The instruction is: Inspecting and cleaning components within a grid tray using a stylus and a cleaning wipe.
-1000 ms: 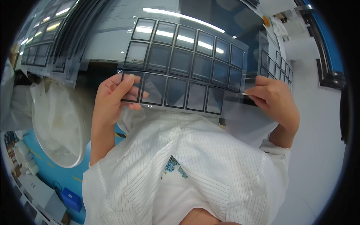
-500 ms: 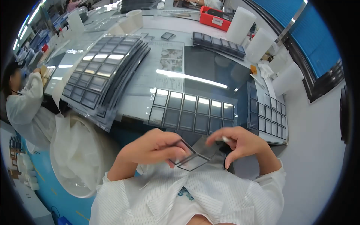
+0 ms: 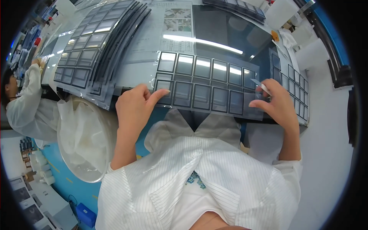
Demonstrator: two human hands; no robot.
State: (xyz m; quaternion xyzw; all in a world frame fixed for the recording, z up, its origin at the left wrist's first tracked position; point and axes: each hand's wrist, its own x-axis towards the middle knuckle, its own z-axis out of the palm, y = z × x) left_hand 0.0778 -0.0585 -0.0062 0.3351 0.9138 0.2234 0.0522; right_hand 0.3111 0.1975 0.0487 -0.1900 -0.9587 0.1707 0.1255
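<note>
Head view: the right hand [image 3: 279, 100] is holding a tool [image 3: 264, 89]; its slipping could be scratching the sheet [image 3: 201, 96]; left hand's [image 3: 133, 106] grip, cannot tell.

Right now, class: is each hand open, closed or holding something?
Left hand: thumb over the sheet of framed panels; whether it grips cannot be told.
Right hand: holding a slim pale tool, thumb spread.

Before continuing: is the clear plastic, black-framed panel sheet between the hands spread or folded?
Spread: the sheet shows two panel rows side by side.
</note>
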